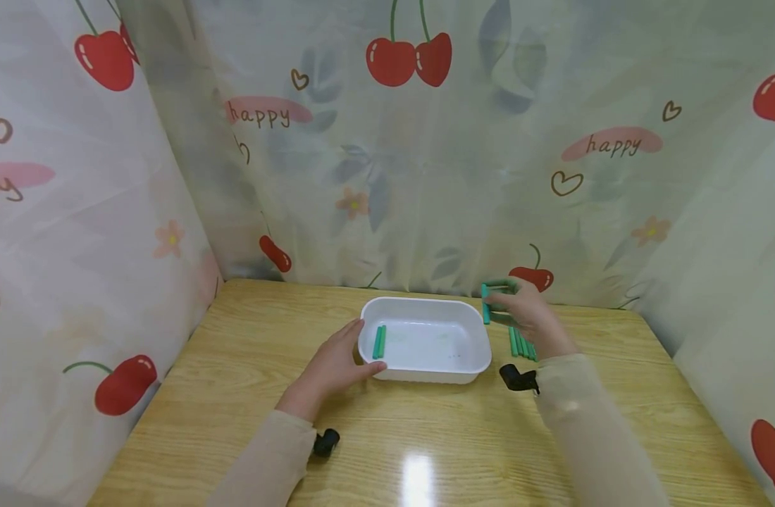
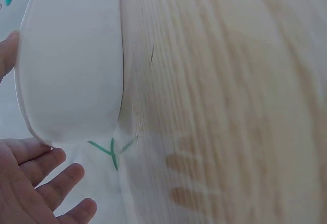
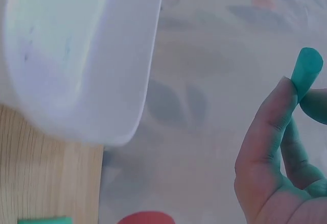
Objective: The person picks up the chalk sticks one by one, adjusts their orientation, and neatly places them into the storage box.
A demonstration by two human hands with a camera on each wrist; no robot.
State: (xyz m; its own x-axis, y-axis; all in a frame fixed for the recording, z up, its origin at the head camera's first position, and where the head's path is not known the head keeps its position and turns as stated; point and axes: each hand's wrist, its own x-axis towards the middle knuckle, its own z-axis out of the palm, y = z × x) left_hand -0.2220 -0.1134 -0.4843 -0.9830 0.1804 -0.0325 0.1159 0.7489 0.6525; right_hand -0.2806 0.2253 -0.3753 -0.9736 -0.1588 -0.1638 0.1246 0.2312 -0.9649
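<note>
A white rectangular plastic basin [image 1: 425, 377] stands on the wooden table. My left hand [image 1: 337, 362] rests against its left end, thumb at the front rim and fingers along the side. In the left wrist view the index fingertip and thumb touch the rim; the other fingers are spread apart. Two green sticks [image 1: 379, 342] lie side by side inside the basin at its left. My right hand [image 1: 530, 317] pinches another green chalk-like stick [image 3: 306, 71] upright between thumb and fingertips, near the basin's back right corner. More green sticks [image 1: 523, 343] lie in a row below that hand, partly covered.
The wooden table [image 1: 419, 436] reaches back to a printed curtain [image 1: 425, 176] with cherries and hearts, which also hangs at both sides. A small black wrist camera [image 1: 517, 378] is at the right wrist, another [image 1: 326, 443] at the left.
</note>
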